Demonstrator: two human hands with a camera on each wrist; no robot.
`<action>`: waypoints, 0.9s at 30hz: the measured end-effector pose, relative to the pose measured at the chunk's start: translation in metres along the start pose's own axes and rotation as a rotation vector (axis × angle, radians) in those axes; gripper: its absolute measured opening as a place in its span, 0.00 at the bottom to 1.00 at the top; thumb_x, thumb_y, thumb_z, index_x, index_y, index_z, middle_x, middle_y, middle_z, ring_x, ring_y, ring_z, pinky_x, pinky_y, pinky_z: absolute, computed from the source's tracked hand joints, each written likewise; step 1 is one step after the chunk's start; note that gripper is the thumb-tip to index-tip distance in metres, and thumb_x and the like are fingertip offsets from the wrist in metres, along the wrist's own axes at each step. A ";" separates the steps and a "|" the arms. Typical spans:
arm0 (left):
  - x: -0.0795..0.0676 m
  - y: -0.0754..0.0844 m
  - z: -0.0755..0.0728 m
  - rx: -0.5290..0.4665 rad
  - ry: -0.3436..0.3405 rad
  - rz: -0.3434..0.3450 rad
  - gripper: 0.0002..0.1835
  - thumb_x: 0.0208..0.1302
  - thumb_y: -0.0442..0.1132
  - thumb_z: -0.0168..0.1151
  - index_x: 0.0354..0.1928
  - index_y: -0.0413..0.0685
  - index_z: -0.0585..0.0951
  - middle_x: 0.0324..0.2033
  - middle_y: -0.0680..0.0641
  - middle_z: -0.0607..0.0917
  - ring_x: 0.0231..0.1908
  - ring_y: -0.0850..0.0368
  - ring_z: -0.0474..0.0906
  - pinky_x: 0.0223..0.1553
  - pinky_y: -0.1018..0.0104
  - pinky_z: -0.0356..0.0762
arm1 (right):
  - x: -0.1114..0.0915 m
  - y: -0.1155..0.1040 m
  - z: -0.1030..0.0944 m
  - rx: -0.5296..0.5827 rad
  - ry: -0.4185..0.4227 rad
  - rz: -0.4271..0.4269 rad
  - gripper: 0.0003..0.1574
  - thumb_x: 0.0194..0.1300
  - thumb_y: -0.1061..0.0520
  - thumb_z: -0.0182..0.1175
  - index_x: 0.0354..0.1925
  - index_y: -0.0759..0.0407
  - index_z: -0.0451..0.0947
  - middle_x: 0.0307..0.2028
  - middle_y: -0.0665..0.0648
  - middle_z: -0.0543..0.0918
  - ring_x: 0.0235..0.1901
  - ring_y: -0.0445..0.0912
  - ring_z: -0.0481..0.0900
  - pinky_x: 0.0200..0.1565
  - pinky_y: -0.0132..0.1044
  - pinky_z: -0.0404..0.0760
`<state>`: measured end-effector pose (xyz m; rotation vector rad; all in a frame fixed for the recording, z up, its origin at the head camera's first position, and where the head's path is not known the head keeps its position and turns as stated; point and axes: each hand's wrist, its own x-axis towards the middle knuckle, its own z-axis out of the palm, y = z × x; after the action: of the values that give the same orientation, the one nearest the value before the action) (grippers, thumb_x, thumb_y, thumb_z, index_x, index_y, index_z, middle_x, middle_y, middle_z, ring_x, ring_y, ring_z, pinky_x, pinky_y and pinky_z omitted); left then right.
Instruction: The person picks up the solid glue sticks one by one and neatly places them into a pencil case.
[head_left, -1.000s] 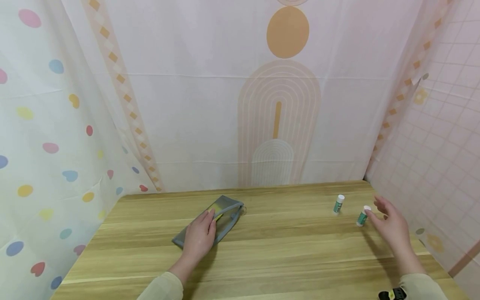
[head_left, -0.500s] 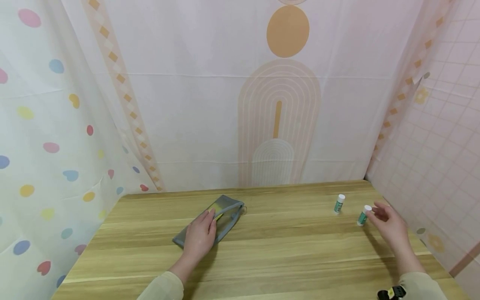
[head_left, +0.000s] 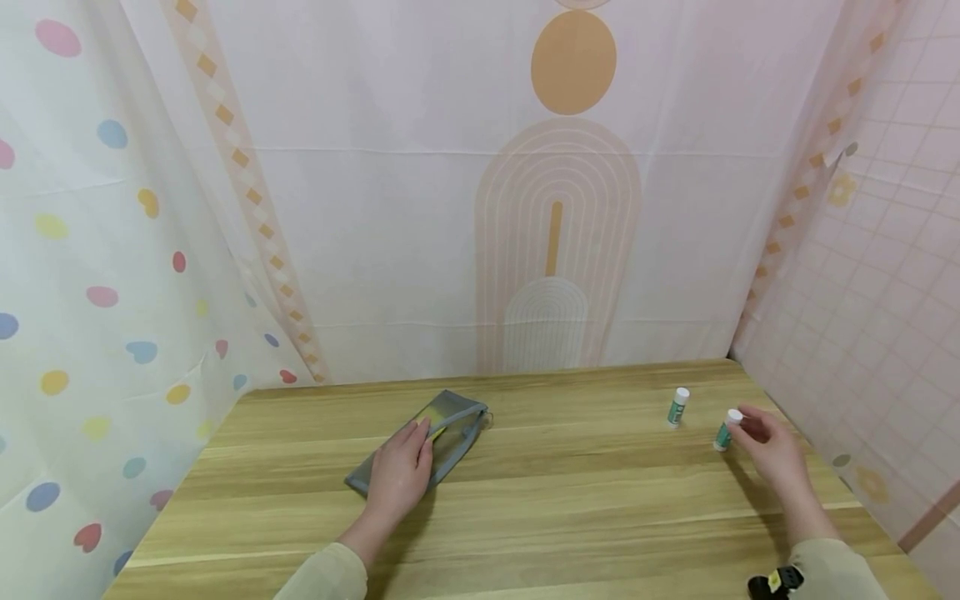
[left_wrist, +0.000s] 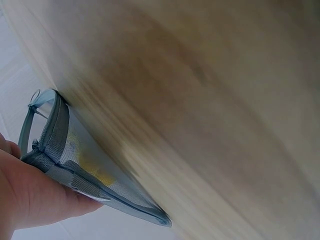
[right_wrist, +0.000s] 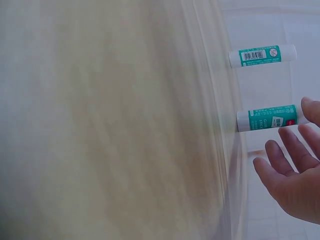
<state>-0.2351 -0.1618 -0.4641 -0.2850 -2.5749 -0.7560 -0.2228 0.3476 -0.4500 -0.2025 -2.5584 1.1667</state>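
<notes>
Head view, left hand (head_left: 402,468) gripping mesh pouch (head_left: 454,408), right hand (head_left: 776,452) pinching cylindrical glue stick (head_left: 723,435)

A wide lane crosses the table (head_left: 558,487) between the grey pouch (head_left: 452,406) and the far glue stick (head_left: 677,408). The near glue stick (head_left: 723,436) leaves a narrow gap beside the far one.
</notes>
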 end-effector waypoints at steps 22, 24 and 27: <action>0.000 0.001 0.000 0.002 -0.018 -0.017 0.20 0.72 0.35 0.54 0.63 0.36 0.77 0.57 0.31 0.78 0.58 0.33 0.74 0.55 0.28 0.66 | 0.003 -0.003 0.004 0.001 -0.038 0.081 0.31 0.74 0.53 0.54 0.62 0.78 0.65 0.55 0.79 0.73 0.54 0.66 0.73 0.36 0.22 0.69; 0.000 0.000 0.000 0.004 -0.012 -0.010 0.20 0.72 0.34 0.55 0.63 0.35 0.77 0.57 0.31 0.79 0.58 0.33 0.75 0.54 0.30 0.67 | 0.003 -0.004 0.004 -0.003 -0.039 0.086 0.31 0.74 0.54 0.54 0.62 0.78 0.65 0.55 0.79 0.73 0.54 0.66 0.72 0.39 0.26 0.72; 0.000 0.000 0.000 0.007 -0.007 -0.003 0.20 0.72 0.34 0.55 0.62 0.35 0.77 0.57 0.31 0.79 0.58 0.33 0.75 0.54 0.30 0.68 | 0.003 -0.005 0.004 -0.008 -0.046 0.107 0.31 0.75 0.53 0.53 0.62 0.77 0.65 0.55 0.78 0.72 0.55 0.66 0.72 0.45 0.38 0.74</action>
<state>-0.2350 -0.1619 -0.4646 -0.2824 -2.5849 -0.7484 -0.2273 0.3427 -0.4481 -0.3214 -2.6214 1.2126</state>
